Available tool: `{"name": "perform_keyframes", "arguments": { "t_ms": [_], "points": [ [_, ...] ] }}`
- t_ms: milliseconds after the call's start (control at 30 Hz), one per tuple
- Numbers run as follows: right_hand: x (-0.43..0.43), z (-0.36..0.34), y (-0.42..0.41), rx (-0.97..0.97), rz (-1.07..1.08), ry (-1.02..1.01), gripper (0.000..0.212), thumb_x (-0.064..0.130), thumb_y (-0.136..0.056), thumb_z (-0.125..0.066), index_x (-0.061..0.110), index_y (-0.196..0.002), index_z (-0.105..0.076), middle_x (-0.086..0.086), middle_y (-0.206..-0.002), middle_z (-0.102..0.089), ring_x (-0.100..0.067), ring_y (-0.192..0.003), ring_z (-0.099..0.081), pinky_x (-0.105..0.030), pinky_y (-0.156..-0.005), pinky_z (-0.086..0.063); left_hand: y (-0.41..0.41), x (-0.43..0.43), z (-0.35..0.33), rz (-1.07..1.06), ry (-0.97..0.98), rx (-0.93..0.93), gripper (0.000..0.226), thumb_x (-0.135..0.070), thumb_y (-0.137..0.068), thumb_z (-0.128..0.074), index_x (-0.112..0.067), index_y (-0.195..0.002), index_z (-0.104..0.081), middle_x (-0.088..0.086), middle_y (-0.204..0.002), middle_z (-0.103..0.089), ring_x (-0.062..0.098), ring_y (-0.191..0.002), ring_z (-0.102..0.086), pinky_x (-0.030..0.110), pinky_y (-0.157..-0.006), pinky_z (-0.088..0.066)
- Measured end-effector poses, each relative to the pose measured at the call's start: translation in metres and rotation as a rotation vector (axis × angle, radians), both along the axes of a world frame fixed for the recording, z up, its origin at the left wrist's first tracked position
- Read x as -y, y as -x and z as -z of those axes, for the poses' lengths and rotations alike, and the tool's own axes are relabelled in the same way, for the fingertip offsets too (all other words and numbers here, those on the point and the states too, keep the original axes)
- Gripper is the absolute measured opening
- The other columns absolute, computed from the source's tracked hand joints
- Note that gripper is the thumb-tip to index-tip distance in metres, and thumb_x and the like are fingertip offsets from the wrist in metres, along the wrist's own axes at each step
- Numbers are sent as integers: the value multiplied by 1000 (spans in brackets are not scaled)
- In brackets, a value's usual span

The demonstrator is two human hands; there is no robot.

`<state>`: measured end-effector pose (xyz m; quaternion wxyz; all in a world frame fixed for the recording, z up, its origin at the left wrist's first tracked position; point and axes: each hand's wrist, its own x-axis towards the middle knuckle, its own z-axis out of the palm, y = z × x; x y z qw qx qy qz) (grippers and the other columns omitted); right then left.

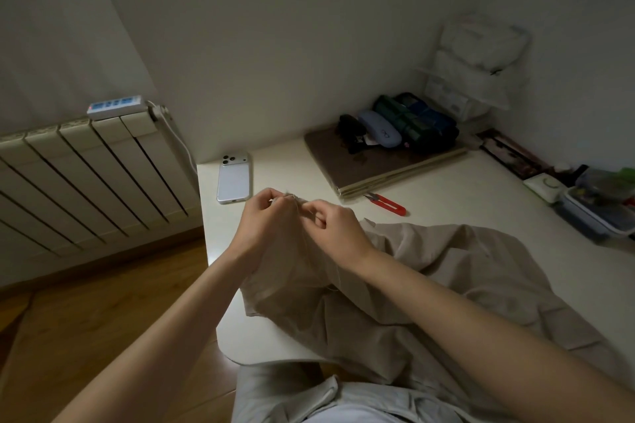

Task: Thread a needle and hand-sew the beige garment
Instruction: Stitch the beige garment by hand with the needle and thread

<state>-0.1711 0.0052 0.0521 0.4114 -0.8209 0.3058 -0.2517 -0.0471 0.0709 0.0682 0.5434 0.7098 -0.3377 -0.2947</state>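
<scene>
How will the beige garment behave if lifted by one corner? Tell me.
Probably floppy: the beige garment lies in soft folds on the table. Likely light: the left hand alone pinches its bunched edge aloft. May slide: it overhangs the edge.

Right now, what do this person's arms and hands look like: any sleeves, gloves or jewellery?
The left hand and right hand are ungloved, with no watch or bracelet at either wrist. Both forearms are uncovered, with no sleeve in view. The light is too dim to tell rings on the fingers.
</scene>
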Motion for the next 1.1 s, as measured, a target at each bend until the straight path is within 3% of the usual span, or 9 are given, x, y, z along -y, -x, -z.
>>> {"name": "perform_keyframes", "arguments": {
  "t_ms": [200,367,533,633,733,833,933,1033,1100],
  "points": [
    [6,1,-10,37,70,-21,16,21,-92,-61,18,-76,-60,9,-52,-41,-7,-51,-39,-27,-60,-37,1,1,-1,59,-23,-6,23,-18,-95,-53,3,-95,-61,5,-79,-63,3,-69,-61,18,-67,-51],
    [1,-1,-4,52,36,27,18,21,-93,-59,9,-80,-59,12,-57,-46,-5,-53,-44,-26,-57,-41,-6,2,1,52,-64,41,23,-17,-93,-55,5,-97,-58,11,-82,-63,13,-74,-57,23,-68,-48],
    [-4,-5,4,11,-36,90,19,19,-92,-59,17,-75,-53,11,-52,-41,-4,-50,-41,-20,-55,-35,-6,4,4,61,-81,102,17,-15,-94,-53,1,-95,-59,11,-82,-62,15,-75,-57,29,-71,-49],
    [-12,-5,8,-79,-139,142,16,20,-93,-58,21,-79,-52,14,-56,-42,-2,-53,-42,-15,-55,-33,-7,5,7,67,-82,100,14,-14,-95,-54,-2,-97,-61,12,-86,-65,17,-78,-60,35,-78,-52],
    [-12,-1,12,-88,-210,96,10,23,-95,-55,18,-89,-60,13,-68,-52,1,-60,-48,-15,-61,-39,-7,4,9,88,-81,83,16,-16,-96,-53,-4,-100,-62,7,-84,-66,12,-76,-62,29,-76,-53],
    [-3,0,12,43,-76,9,17,23,-98,-50,15,-103,-64,7,-83,-65,2,-73,-59,-15,-68,-46,-7,1,8,104,-55,20,19,-16,-96,-53,-1,-101,-63,1,-82,-65,1,-68,-61,19,-70,-51],
    [9,-5,11,65,78,-36,25,21,-101,-43,12,-113,-63,18,-77,-56,12,-72,-54,-8,-66,-42,-6,-1,4,161,-10,-60,19,-14,-95,-54,2,-99,-63,1,-80,-65,0,-68,-61,13,-67,-49],
    [19,-6,7,-68,84,-58,31,30,-102,-40,16,-115,-64,3,-106,-64,-8,-99,-58,-28,-87,-50,-4,-2,1,207,8,-116,15,-15,-95,-54,-3,-94,-63,-3,-77,-67,1,-68,-62,12,-65,-50],
    [20,-5,5,-131,50,-116,38,37,-101,-39,12,-106,-66,-5,-107,-65,-18,-99,-60,-36,-87,-49,-4,-2,0,217,6,-133,14,-15,-95,-54,-7,-91,-63,-8,-72,-68,0,-67,-63,12,-65,-50]
  ]
}}
